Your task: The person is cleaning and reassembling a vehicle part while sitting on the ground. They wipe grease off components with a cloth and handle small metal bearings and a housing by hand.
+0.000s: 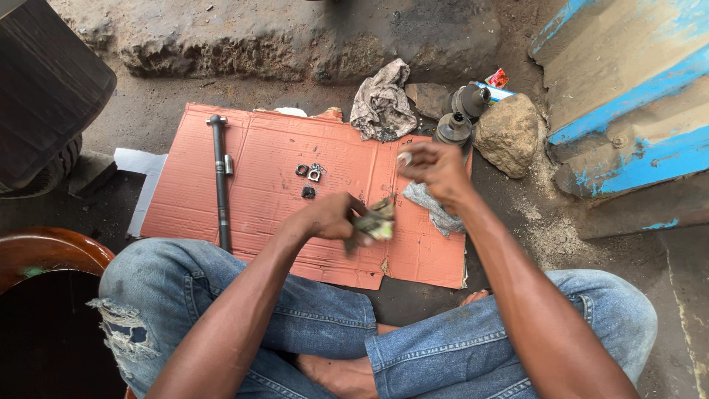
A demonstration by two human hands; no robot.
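Person seated cross-legged on the ground, both forearms extended forward over the lap toward a sheet of red-brown cardboard (266, 159) laid flat on the dirt at frame centre.

Left hand (332, 218): just below frame centre, wrist bent inward, grip pressed together around a small crumpled packet (377, 222), green and pale in colour. The packet projects from the right side of the fist, between the two hands, above the lower part of the cardboard.

Right hand (436, 168): raised slightly above and to the right of the left, palm down, fingers curled. Its grip pinches a small pale item (405, 157) at the fingertips; what the item is cannot be told. The right hand stands near the packet but apart from it.

Packages: a small red wrapper (497, 77) lies in the upper right, behind two dark metal cylindrical parts (461, 111) and beside a rock (508, 133).

Other items: a long dark metal shaft (220, 177) lies along the left part of the cardboard; several small metal fittings (309, 177) sit at its centre. A grey rag (436, 207) lies under the right wrist; a larger crumpled cloth (382, 103) rests at the cardboard's upper edge. A blue-painted panel (635, 96) fills the upper right.
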